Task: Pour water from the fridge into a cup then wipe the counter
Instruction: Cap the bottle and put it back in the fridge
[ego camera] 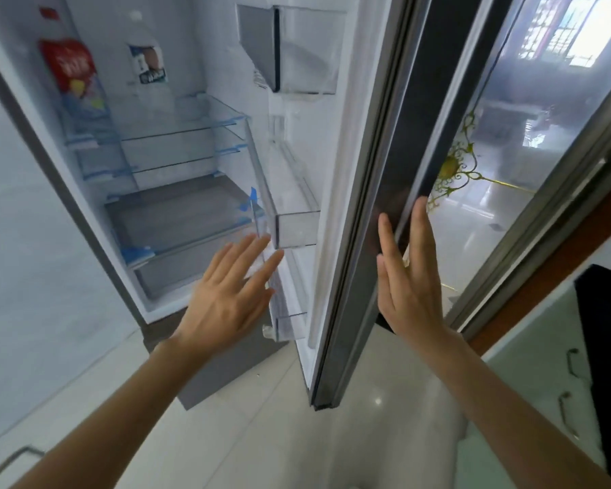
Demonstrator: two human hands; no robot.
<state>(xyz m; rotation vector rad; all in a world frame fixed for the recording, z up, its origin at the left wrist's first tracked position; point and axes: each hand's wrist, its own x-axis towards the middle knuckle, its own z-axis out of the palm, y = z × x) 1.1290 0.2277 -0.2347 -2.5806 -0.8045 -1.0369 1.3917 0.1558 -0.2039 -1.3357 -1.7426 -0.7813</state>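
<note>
fridge (177, 164) standing open, centre-left | left hand (226, 305) hovering flat, fingers spread, holding nothing | right hand (408, 277) pressing flat against fridge door (371, 192) edge

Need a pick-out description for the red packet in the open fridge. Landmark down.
Start at the open fridge, its door swung right. Go up the left inner wall to the top glass shelf. The red packet leans there; the only other item, a small white-and-blue packet, sits against the back wall.

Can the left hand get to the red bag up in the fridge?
Probably yes: the door stands open, and nothing blocks the left hand from the red bag, though it sits high up.
</note>
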